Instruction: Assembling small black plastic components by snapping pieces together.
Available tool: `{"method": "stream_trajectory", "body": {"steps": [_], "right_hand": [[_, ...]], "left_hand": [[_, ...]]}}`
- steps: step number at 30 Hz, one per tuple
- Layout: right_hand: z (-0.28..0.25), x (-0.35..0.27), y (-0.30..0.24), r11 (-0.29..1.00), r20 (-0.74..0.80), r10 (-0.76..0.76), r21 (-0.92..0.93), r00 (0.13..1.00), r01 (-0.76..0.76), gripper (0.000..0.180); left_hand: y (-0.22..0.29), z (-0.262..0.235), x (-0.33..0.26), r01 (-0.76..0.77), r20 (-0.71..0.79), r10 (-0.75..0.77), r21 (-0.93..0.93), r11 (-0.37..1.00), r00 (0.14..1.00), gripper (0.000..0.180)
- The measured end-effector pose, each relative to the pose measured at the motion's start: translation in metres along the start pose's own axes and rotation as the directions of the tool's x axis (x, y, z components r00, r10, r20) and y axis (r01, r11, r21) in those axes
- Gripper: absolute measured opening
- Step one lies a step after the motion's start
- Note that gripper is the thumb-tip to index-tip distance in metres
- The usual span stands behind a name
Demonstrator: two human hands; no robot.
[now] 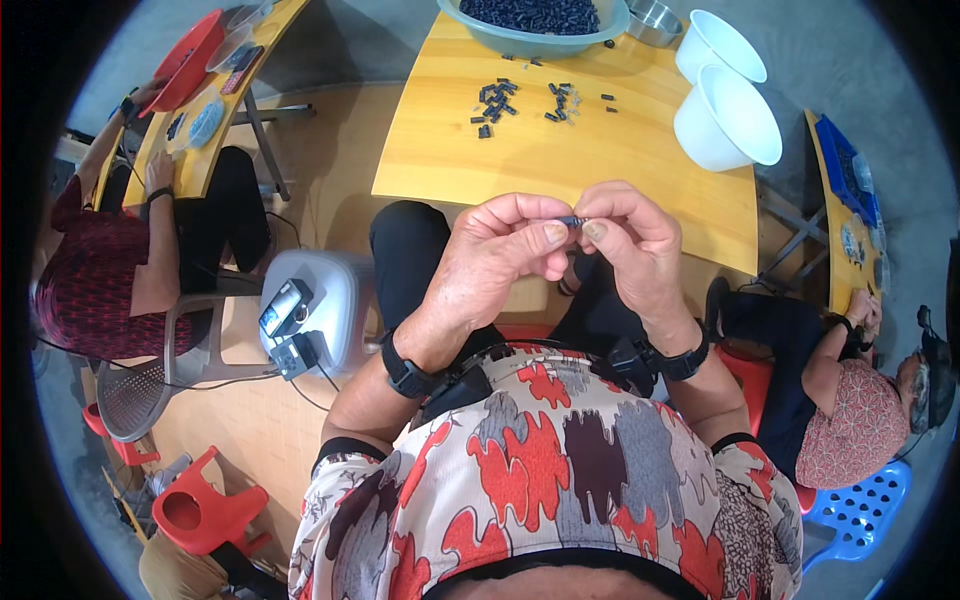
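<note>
In front of my body, near the table's front edge, a small dark cylindrical part is pinched between both hands. My left hand is closed, its thumb and index finger on the left end. My right hand is closed too, its thumb and fingertips on the right end, where something small and metallic shows in part; I cannot make out its kind. Beyond the hands, a loose pile of short black cylinders lies on the yellow table. To its right is a smaller group of black pieces with tiny clear or metallic bits.
At the table's far side stands a wide basin full of black pieces, beside a metal bowl. Two white tubs stand at the right. People sit at tables on both sides. A grey stool holding black devices is at my left.
</note>
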State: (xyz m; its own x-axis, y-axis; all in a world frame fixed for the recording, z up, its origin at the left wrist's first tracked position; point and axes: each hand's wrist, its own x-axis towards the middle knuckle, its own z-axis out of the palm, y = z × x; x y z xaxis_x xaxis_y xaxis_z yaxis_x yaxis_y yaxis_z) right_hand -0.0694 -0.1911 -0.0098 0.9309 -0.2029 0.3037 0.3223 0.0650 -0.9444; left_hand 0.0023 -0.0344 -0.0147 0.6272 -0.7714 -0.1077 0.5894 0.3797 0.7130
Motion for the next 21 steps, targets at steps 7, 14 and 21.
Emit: {"method": "stream_trajectory", "body": {"steps": [7, 14, 21], "right_hand": [[0.0022, -0.0028, -0.0034, 0.992, 0.005, -0.043, -0.122, 0.999, 0.043, 0.011], [0.0033, -0.0038, -0.0040, 0.998, -0.012, -0.003, -0.068, 1.000, 0.002, 0.012], [0.0035, -0.0042, -0.0042, 0.984, 0.000, -0.046, -0.173, 0.999, 0.046, 0.010]], "left_hand": [[-0.0023, -0.0012, -0.0021, -0.007, 0.006, 0.007, 0.032, 0.999, 1.000, 0.016], [-0.0028, -0.0009, -0.0024, -0.022, 0.025, 0.021, 0.033, 0.999, 0.999, 0.016], [-0.0032, -0.0018, -0.0036, -0.004, 0.029, 0.002, 0.048, 0.999, 1.000, 0.017]]}}
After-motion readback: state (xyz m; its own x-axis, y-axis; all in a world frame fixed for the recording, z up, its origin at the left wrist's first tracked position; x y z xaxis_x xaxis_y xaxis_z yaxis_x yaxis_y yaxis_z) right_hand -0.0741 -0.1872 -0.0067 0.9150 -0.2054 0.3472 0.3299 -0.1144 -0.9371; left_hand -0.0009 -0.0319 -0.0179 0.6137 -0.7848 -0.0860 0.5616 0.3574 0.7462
